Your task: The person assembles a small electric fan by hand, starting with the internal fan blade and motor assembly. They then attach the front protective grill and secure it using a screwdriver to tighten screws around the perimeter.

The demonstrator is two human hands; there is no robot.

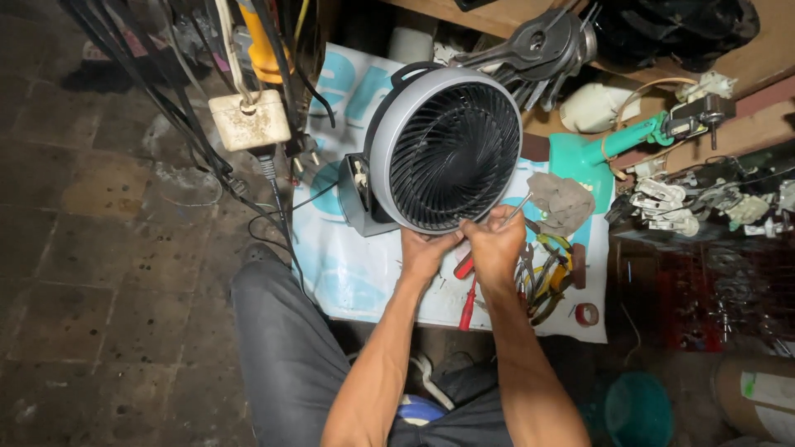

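Overhead view of a floor repair spot. A round grey fan (443, 149) with a black spiral grille is lying face-up on a white-and-blue printed sheet (356, 273), its base sticking out at the left. The left hand (426, 251) is gripping the near rim of the fan, fingers curled and pressed against the edge. The right hand (495, 244) is closing around the handle of a thin metal tool (520, 207) (probably a screwdriver; the tip is too small to tell), whose shaft is pointing up and to the right, just beside the fan's lower right rim. Two red-handled screwdrivers (466, 285) are lying on the sheet below the hands, partly hidden by the right wrist. To the right of them a heap of pliers (548, 277) with yellow and green grips is resting beside a roll of red tape (587, 314). A grey rag (563, 201) is sitting just right of the fan, touching a teal fan stand (609, 153). At the far left a dirty white socket box (248, 120) is hanging among black cables (190, 124). The person's grey-trousered knee (286, 348) is showing at the near edge.
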